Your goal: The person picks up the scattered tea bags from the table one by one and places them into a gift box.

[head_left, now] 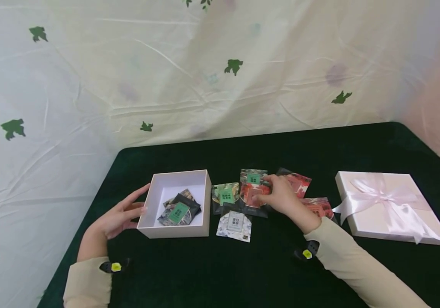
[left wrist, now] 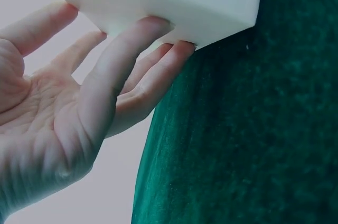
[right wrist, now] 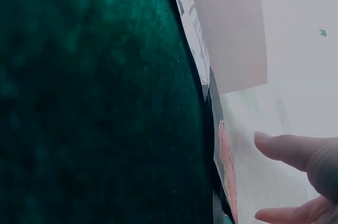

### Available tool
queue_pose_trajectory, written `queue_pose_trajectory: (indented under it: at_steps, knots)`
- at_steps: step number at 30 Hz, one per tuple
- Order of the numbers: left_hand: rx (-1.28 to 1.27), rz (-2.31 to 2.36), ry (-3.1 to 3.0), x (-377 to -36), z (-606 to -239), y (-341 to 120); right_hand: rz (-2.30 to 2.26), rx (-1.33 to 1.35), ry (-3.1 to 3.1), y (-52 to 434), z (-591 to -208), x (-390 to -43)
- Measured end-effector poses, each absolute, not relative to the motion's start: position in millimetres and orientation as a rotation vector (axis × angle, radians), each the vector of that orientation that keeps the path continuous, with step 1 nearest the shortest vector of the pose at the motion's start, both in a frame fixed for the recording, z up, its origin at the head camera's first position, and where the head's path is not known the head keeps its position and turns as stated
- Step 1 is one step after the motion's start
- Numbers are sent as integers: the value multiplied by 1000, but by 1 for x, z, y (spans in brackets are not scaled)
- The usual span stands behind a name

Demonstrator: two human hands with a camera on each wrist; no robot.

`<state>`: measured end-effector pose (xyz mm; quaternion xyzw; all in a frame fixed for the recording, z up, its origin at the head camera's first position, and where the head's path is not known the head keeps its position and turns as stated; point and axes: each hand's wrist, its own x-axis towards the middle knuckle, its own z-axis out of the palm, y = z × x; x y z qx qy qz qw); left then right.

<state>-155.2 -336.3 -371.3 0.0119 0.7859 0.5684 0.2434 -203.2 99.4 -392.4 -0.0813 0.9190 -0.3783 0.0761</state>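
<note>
Right hand (head_left: 281, 197) hid its pinch on red foil packet (head_left: 253, 194); left hand (head_left: 121, 216) spread, fingers vs. white card box (head_left: 177, 231); velvety green surface (head_left: 243, 273).

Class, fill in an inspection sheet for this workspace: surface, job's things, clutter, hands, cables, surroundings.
Surface: dark green velvet table cover.
Job's things: open white box holding dark sachets; more sachets lie loose beside it.
Clutter: closed pink gift box with ribbon bow, at the right.
Hands: left hand open, fingers against the box's side; right hand on the red sachet, grip unclear.
Cables: nothing seen.
Surroundings: creased pale sheet with green leaf prints behind.
</note>
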Motion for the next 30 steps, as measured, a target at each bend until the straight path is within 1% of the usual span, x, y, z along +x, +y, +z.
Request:
queue_pose_trajectory:
  at_steps: [10, 14, 23, 30]
  knots:
    - [37, 1562, 2162, -149, -373, -339, -992, -345, 2765, 99, -397, -204]
    - [63, 1579, 2145, -153, -374, -338, -987, -341, 2773, 100, -399, -203]
    - [27, 1582, 2125, -152, -377, -337, -1043, -347, 2770, 104, -404, -203]
    - [54, 1576, 2141, -154, -375, -336, -1057, -337, 2713, 104, -400, -204]
